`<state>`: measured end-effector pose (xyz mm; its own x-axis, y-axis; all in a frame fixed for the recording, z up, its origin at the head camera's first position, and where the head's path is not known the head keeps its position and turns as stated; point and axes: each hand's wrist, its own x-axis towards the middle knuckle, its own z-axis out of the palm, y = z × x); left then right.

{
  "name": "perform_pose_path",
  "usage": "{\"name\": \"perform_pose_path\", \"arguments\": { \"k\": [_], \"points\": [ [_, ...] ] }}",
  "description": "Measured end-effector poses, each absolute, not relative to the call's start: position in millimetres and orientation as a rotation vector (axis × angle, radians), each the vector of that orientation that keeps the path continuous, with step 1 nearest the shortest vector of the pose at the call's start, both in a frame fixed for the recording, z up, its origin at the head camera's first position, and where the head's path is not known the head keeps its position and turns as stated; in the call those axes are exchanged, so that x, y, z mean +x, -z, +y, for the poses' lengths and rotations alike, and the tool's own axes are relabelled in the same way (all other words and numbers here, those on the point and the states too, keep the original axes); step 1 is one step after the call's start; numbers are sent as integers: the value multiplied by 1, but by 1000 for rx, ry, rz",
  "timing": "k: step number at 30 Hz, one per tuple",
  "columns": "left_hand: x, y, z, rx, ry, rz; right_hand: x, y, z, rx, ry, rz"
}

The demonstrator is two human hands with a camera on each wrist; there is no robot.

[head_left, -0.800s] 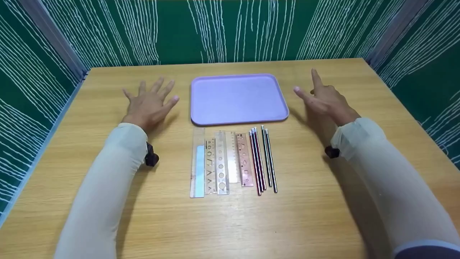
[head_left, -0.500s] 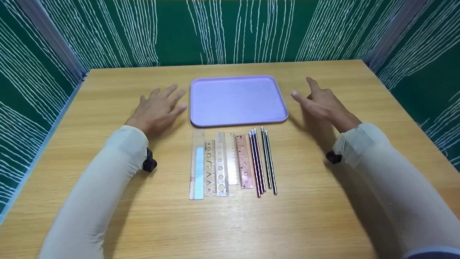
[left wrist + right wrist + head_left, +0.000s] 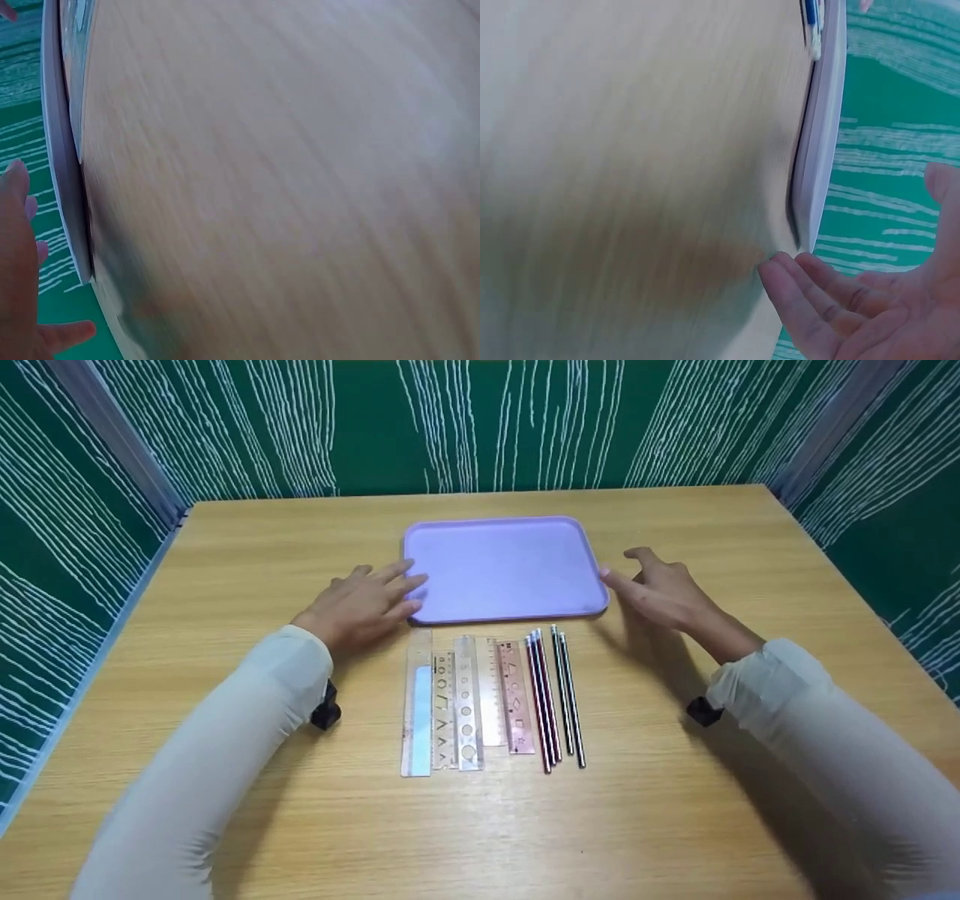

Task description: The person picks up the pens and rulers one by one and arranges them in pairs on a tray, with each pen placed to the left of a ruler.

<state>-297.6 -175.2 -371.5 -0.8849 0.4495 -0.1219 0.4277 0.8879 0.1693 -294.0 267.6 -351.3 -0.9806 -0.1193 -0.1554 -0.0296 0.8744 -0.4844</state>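
A shallow purple tray (image 3: 502, 570) lies at the middle back of the table. My left hand (image 3: 360, 604) is at its left edge, fingers spread and reaching over the rim; whether they touch it I cannot tell. At the tray's right side is my right hand (image 3: 664, 592), its thumb tip close to the rim and its index finger bent. Both palms look free in the wrist views. In front of the tray several rulers lie side by side, among them a clear one with a blue strip (image 3: 421, 720) and a pink one (image 3: 517, 697). Several striped pencils (image 3: 546, 705) lie to their right.
The wooden table (image 3: 480, 832) extends around the tray on all sides. Green walls with white streaks (image 3: 375, 427) stand behind the table and at both sides. A small black device (image 3: 326, 712) is on the left wrist, another (image 3: 703, 710) on the right.
My left hand has moved right, from beside the tray to over its left rim. My right hand has come nearer the tray's right edge, with the index finger more bent. Rulers and pencils lie unchanged.
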Motion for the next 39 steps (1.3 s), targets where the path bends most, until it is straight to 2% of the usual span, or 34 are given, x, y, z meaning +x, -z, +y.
{"name": "perform_pose_path", "arguments": {
  "k": [10, 18, 39],
  "points": [
    [-306, 369, -149, 689, -101, 2823, -260, 349, 246, -139, 893, 2697],
    [-313, 371, -147, 613, -65, 2828, -236, 352, 227, -162, 1001, 2608],
    [-321, 375, -142, 461, -137, 2791, -204, 362, 213, -66, 1245, 2438]
  ]
}}
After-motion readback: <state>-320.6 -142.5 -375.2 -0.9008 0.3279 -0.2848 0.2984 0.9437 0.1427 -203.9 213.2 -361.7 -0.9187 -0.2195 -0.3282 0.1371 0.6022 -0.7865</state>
